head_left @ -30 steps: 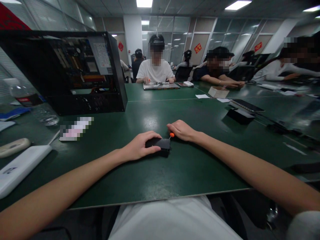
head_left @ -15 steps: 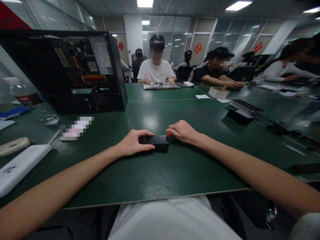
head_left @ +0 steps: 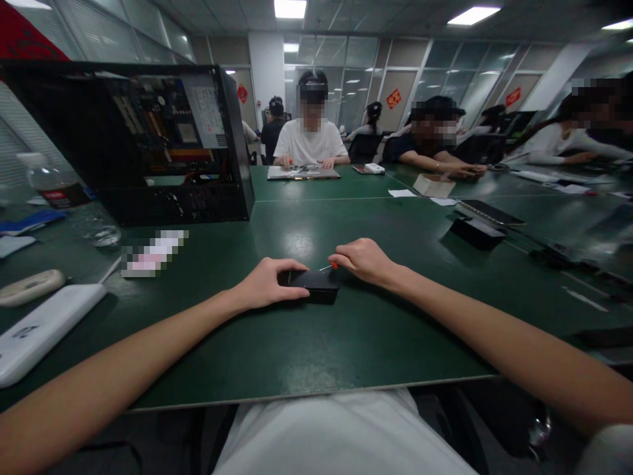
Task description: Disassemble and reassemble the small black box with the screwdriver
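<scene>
Fingers [head_left: 298, 292] of our left hand [head_left: 261, 282] clamped on a black box [head_left: 319, 282], left end, mid-frame, our right hand [head_left: 363, 259] pinching an orange-handled tool [head_left: 335, 265] near its right end.

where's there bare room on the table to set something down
Two bare patches of green table: between its near edge and the small black box, and beyond the left hand and right hand, between the computer case and the black block. Crowded: the left end, with bottle and white slab, and the right side, with dark strips.
</scene>
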`<state>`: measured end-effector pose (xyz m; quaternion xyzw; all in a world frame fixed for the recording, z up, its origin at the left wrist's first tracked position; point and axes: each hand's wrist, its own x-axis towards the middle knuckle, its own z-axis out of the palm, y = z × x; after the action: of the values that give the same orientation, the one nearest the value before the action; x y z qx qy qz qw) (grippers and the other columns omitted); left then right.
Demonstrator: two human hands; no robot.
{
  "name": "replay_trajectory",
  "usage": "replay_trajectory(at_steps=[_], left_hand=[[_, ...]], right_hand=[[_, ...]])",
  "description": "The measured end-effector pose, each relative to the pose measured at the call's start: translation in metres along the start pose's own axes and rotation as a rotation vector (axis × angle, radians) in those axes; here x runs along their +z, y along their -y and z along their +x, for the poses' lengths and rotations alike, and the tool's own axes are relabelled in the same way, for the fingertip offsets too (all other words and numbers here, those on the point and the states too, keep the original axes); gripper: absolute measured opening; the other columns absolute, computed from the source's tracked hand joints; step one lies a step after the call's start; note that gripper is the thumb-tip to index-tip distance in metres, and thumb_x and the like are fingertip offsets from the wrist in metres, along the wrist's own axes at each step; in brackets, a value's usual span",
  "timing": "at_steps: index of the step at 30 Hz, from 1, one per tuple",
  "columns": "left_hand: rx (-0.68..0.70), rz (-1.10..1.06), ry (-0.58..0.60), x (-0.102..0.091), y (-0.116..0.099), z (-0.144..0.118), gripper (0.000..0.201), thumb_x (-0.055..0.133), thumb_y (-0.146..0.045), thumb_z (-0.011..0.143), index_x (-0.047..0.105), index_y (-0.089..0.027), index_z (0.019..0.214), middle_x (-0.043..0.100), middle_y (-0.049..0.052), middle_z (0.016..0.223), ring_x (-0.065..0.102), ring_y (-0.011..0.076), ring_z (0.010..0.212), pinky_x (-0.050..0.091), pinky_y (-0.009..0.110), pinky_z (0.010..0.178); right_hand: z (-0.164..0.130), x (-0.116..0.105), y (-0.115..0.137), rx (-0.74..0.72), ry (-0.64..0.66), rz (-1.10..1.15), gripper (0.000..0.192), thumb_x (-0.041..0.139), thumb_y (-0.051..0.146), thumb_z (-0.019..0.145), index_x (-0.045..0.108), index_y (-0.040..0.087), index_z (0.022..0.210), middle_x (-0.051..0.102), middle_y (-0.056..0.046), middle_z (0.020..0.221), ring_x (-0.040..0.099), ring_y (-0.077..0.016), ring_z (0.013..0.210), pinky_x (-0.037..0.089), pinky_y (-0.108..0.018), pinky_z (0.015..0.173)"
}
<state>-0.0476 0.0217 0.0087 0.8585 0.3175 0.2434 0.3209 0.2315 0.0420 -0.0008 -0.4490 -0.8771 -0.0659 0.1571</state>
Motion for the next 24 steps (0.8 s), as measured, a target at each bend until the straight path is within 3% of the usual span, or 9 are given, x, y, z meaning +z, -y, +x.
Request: replay_trajectory(at_steps=[16, 24], left_hand=[[0.043, 0.074, -0.019, 0.003, 0.000, 0.002, 0.044, 0.075, -0.046, 0.084, 0.076, -0.015, 0.115, 0.076, 0.003, 0.091, 0.066, 0.0184, 0.076, 0.048, 0.026, 0.071], [0.049, 0.060, -0.043, 0.005, 0.000, 0.003, 0.042, 0.074, -0.043, 0.085, 0.075, -0.013, 0.115, 0.077, 0.005, 0.095, 0.068, 0.0203, 0.082, 0.048, 0.028, 0.076]], right_hand=[[0.006, 0.009, 0.015, -0.120, -0.055, 0.112, 0.066, 0.029, 0.055, 0.107, 0.077, 0.018, 0.081, 0.072, -0.007, 0.071, 0.061, -0.0140, 0.063, 0.031, -0.027, 0.063], [0.008, 0.018, 0.016, -0.065, -0.101, 0.116, 0.070, 0.025, 0.052, 0.108, 0.080, 0.018, 0.082, 0.077, -0.007, 0.076, 0.066, -0.0148, 0.065, 0.034, -0.026, 0.062]])
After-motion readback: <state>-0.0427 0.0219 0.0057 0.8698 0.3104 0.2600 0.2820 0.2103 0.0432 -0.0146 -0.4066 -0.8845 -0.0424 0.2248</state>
